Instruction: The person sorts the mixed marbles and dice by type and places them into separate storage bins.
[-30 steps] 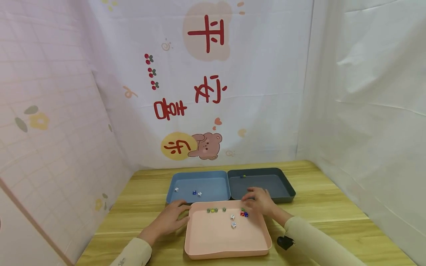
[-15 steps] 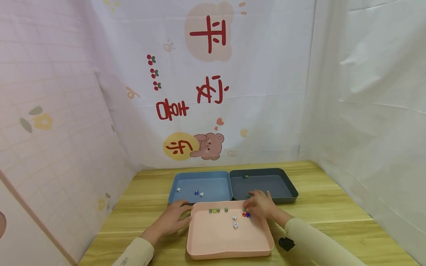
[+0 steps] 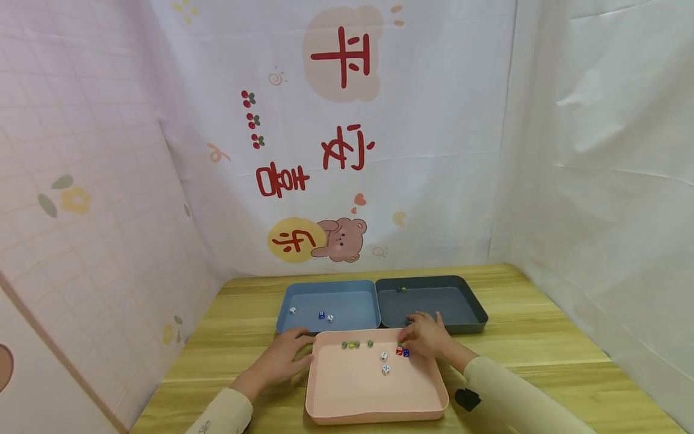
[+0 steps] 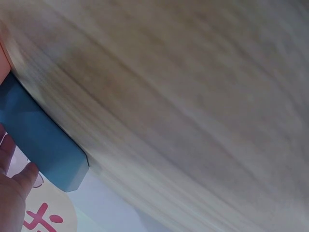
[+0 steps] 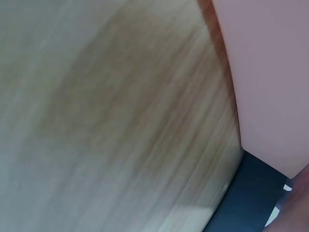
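A pink tray (image 3: 376,395) lies nearest on the table. In it are several translucent green beads or dice (image 3: 370,343) and a yellow one (image 3: 351,345) along the far side, plus two white dice (image 3: 385,369), a red die (image 3: 399,351) and a blue die (image 3: 405,352). My right hand (image 3: 428,337) reaches over its far right corner, fingers bent down. Their tips meet a small green die (image 3: 400,345) beside the red one; whether they pinch it is hidden. Loosely bent, my left hand (image 3: 279,358) rests its fingertips at the tray's left rim.
Behind stand a light blue tray (image 3: 347,298) with two white dice (image 3: 293,310) and a blue die (image 3: 321,315), and a dark grey tray (image 3: 434,304) with small dark and yellow pieces (image 3: 403,290). White cloth hangs around the wooden table (image 3: 520,337).
My right hand's fingers have lowered from above the tray corner to the green die by the red one. My left hand stays at the rim; the head view shifts slightly.
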`<act>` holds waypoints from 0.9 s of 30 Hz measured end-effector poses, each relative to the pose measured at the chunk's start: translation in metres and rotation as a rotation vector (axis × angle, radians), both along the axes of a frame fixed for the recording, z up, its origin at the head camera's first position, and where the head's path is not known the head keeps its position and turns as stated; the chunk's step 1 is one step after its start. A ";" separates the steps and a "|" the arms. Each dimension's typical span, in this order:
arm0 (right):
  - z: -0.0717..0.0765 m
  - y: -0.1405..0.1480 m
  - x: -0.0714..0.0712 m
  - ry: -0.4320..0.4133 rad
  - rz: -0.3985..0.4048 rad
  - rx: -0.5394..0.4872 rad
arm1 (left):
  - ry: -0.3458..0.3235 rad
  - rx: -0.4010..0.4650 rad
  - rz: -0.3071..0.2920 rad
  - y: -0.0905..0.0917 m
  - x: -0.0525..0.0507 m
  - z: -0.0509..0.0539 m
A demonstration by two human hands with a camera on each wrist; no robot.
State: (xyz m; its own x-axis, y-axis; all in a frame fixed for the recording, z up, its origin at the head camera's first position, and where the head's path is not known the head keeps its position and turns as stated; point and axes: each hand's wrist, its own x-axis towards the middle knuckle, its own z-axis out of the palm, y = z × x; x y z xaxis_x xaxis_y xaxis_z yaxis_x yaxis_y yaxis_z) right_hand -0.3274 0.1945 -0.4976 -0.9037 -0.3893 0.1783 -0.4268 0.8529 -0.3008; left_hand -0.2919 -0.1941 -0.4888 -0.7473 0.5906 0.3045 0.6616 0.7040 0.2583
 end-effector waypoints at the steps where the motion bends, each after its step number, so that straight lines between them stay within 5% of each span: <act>1: 0.000 0.000 0.000 0.000 0.001 0.003 | -0.006 0.001 0.000 0.000 0.000 0.000; 17: 0.008 0.002 0.003 -0.071 -0.005 -0.103 | -0.018 0.007 -0.006 0.000 0.000 0.001; 27: 0.020 0.006 -0.003 -0.029 0.014 -0.162 | -0.049 0.003 0.006 0.000 0.001 0.001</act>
State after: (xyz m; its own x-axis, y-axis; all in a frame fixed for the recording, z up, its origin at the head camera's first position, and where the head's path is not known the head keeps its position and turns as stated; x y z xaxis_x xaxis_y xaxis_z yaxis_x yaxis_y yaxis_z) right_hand -0.3308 0.2005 -0.4776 -0.9042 -0.3699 0.2136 -0.4272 0.7862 -0.4465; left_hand -0.2910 -0.1944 -0.4879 -0.7650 0.5852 0.2688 0.6437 0.7073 0.2922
